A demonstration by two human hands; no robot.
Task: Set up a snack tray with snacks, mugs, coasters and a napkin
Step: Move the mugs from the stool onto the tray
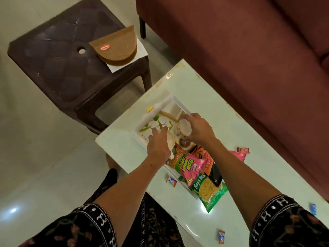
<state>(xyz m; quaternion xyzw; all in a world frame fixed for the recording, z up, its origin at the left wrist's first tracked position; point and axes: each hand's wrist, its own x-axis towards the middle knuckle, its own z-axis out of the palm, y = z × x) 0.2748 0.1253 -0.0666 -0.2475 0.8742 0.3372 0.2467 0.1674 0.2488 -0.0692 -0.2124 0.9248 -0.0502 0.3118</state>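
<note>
Much of the white tray (162,111) was covered: both hands and a pile of snack packets hid its near half, and only the far corner with a green leaf print showed clearly. The mug in the left hand (158,145) was mostly hidden behind the palm, with only a pale rim and the tip of a handle visible. The left fingers (161,131) were curled around this cream mug (170,141), gripping it over the tray. The right hand (198,128) held a second mug (183,129), tilted so its open mouth faced the camera, the fingers wrapped over its top and side. Whether either mug touched the tray floor could not be told. A pink snack packet (190,166), a green Soya Sticks packet (209,191) and an orange and black packet (211,164) lay overlapped across the tray's near end and onto the pale green desk (213,107). Small sweet wrappers (171,181) lay scattered on the desk. On a dark stool (58,56) well apart from the tray sat brown coasters (117,48) on a white napkin (140,50).
</note>
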